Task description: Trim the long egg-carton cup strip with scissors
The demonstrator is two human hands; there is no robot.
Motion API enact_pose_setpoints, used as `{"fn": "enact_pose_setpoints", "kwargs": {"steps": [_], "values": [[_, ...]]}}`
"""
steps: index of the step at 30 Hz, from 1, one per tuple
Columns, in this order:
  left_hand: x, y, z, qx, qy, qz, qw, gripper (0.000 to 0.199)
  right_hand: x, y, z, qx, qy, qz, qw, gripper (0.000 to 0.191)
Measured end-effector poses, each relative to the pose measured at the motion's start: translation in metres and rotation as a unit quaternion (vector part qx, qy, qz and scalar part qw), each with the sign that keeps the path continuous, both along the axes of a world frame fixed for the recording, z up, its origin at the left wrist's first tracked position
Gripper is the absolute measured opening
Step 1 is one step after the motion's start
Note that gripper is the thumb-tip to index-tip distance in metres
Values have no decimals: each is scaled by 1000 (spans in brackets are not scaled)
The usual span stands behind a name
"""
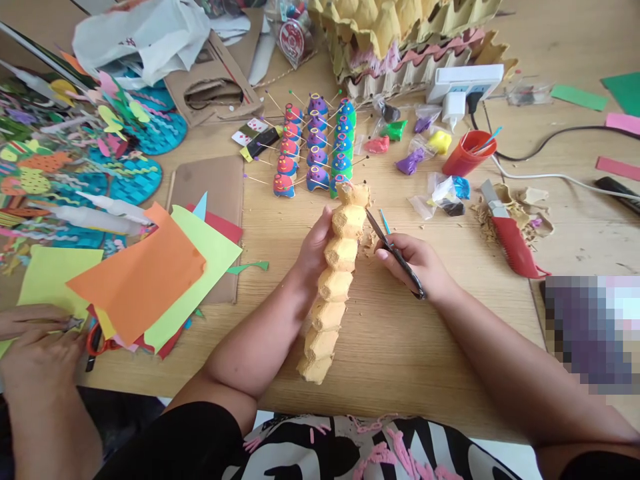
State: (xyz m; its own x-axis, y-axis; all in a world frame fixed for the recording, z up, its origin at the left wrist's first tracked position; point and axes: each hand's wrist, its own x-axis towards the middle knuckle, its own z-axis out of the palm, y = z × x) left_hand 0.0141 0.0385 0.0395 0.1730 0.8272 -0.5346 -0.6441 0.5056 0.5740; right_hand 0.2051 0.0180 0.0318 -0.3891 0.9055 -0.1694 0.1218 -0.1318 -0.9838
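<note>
My left hand (318, 241) is closed around the far part of a yellow egg-carton strip (334, 283), a long row of bumps slanting toward me. In my right hand (415, 263) is a pair of dark scissors (400, 260), its blades beside the strip's far end. Small carton crumbs (371, 241) and a thin blue stick (385, 221) lie near the blades. Just beyond stand three painted egg-carton caterpillars with faces and pin-like feelers: a red and blue one (287, 148), a purple one (317, 139) and a green and blue one (344, 143).
Coloured paper sheets (135, 273) lie at left, near a co-worker's hands (45, 347). At right are a red-handled utility knife (510, 233), a red cup (469, 153) and bagged clay (411, 161). Egg trays (400, 40) and a power strip (465, 79) stand behind.
</note>
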Motion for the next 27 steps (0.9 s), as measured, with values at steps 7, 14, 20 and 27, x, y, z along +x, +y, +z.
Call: {"fn": "enact_pose_setpoints", "kwargs": {"steps": [7,14,20,27], "values": [[0,-2,3,-5,11,-11,1000,43,-1,1,0,7,12,5,1000,51],[4,0,3,-12,42,6,999,42,1,2,-9,13,-3,0,1000,51],[-1,1,-2,-20,36,-5,999,46,2,2,-10,22,2,6,1000,49],[-6,0,-9,-22,29,-34,999,49,1,1,-13,55,-27,0,998,44]]}}
